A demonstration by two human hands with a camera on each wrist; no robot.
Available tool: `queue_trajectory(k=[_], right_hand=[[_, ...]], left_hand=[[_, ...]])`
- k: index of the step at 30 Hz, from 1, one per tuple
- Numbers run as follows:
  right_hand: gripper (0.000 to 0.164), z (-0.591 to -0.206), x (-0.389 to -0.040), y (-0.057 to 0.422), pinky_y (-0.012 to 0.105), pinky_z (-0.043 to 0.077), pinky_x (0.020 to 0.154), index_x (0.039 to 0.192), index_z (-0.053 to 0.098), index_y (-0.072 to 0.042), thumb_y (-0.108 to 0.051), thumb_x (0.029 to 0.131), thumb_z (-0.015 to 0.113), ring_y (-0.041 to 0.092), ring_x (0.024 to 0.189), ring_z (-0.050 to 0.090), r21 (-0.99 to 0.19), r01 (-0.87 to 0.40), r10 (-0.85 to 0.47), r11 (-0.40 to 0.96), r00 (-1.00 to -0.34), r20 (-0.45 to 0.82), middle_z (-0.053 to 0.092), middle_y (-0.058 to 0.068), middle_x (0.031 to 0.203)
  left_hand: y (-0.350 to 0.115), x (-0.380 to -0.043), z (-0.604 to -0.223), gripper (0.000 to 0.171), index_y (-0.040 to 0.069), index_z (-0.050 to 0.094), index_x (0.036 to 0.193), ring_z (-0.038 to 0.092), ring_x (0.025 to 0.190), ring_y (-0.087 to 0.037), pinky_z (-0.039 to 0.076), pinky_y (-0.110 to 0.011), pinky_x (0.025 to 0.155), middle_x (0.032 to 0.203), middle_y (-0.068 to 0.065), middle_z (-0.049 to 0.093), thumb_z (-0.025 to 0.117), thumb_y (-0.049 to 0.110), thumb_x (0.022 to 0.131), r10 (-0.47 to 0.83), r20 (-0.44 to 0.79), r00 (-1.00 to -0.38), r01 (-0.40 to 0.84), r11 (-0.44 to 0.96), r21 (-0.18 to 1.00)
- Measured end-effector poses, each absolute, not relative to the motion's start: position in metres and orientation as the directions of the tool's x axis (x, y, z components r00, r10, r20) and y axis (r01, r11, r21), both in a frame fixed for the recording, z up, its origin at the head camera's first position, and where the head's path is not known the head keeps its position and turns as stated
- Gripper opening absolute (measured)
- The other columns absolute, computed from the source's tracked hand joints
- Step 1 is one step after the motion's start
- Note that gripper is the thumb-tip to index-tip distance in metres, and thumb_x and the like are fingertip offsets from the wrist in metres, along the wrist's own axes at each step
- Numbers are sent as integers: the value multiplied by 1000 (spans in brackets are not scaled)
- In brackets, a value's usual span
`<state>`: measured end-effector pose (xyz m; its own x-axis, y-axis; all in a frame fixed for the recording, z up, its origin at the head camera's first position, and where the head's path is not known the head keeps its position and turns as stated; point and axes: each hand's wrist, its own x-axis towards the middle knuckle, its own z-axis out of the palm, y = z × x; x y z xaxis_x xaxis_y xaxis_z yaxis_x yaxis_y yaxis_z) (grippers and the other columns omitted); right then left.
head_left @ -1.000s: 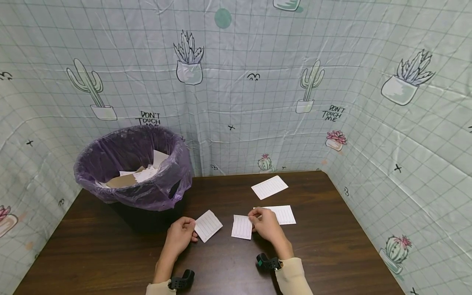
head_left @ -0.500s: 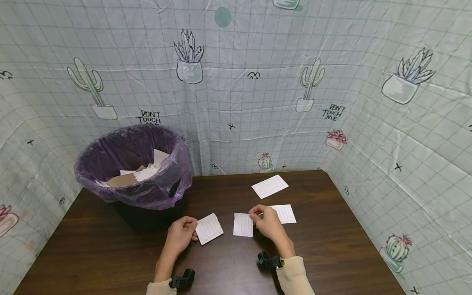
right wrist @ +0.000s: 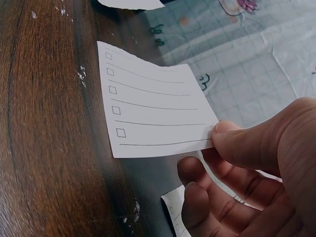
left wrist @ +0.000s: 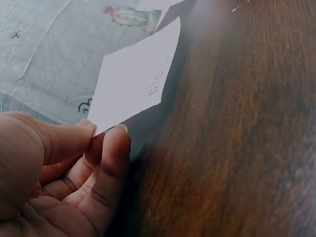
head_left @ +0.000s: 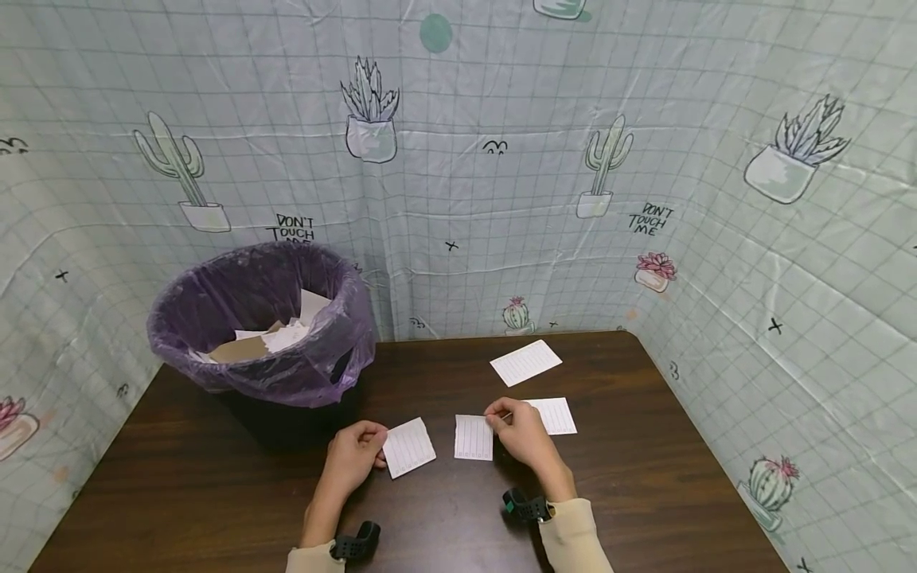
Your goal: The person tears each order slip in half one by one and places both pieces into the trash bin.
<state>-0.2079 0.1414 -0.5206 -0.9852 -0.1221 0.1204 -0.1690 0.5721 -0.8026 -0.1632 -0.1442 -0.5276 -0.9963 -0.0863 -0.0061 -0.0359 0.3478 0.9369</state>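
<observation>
My left hand pinches one edge of a white piece of lined paper between thumb and fingers. In the left wrist view that piece stands out from the fingertips over the tabletop, small checkboxes along one side. My right hand pinches a second piece of lined paper by its right edge. Checkboxes and ruled lines show clearly on this piece in the right wrist view, and one of its edges is uneven, as if torn. A gap separates the two pieces.
A whole lined sheet lies partly behind my right hand, and another sheet lies farther back. A black bin with a purple liner stands at the left, holding paper and cardboard scraps. Printed cloth encloses the brown table.
The piece in my left hand has turned, its far corner swinging to the right. My right hand and its piece have shifted only slightly. Both hands keep their pinch.
</observation>
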Motion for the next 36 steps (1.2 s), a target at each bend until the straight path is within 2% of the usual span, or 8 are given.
queue_trajectory(k=[15, 26, 36], right_hand=[[6, -515, -207, 136, 23, 48, 65, 89, 73, -3, -4, 95, 70, 9, 70, 58, -795, -222, -163, 564, -974, 157, 69, 2, 80], [7, -512, -202, 133, 23, 47, 65, 91, 73, -6, -2, 95, 68, 9, 71, 56, -763, -256, -211, 594, -964, 159, 70, 2, 82], [10, -497, -202, 137, 23, 50, 66, 88, 73, -8, -1, 94, 70, 8, 72, 61, -722, -308, -243, 620, -950, 196, 72, 1, 81]], left_hand=[[-142, -163, -520, 8, -6, 71, 97, 63, 58, -15, 54, -23, 53, 76, -9, 68, 67, 0, 95, -60, 34, -998, 6, 425, 905], [-150, -156, -509, 6, 2, 73, 93, 56, 63, -11, 45, -23, 58, 73, -3, 65, 68, 4, 96, -12, 53, -999, 38, 551, 833], [-162, -152, -486, 4, 5, 73, 94, 58, 69, -11, 47, -25, 63, 77, 0, 66, 69, 5, 95, 20, 66, -998, 64, 629, 775]])
